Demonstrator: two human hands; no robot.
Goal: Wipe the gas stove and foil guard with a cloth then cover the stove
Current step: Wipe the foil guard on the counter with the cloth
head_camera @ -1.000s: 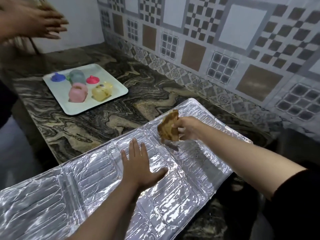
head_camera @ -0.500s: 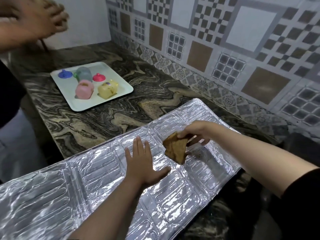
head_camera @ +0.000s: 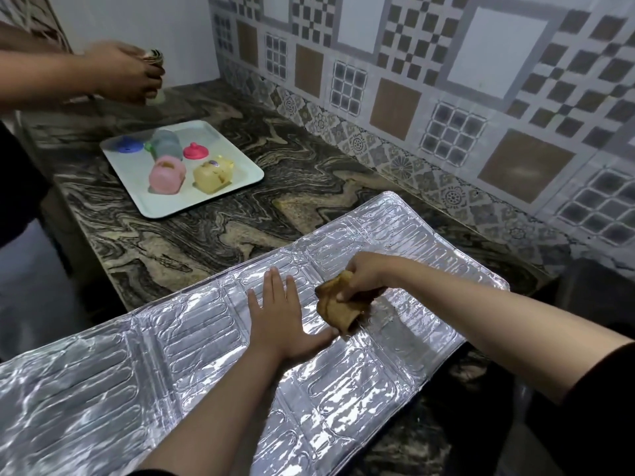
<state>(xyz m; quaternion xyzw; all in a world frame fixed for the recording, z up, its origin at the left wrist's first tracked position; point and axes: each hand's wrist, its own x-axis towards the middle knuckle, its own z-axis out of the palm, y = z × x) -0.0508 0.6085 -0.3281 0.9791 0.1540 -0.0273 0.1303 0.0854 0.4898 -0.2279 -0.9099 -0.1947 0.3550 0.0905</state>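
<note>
Foil guard (head_camera: 192,372) lies flat; my left hand (head_camera: 280,322) presses it open-palmed to steady, right hand (head_camera: 369,278) grips cloth (head_camera: 338,305) to wipe.

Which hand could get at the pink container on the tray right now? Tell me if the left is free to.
Probably yes, the left hand: it lies flat and empty on the foil guard, and bare counter lies between it and the pink container on the tray. The right hand grips the cloth.

Foil guard (head_camera: 192,365) shiny, embossed metal; cloth (head_camera: 335,305) brown, matt, crumpled; countertop (head_camera: 213,231) polished veined stone.
</note>
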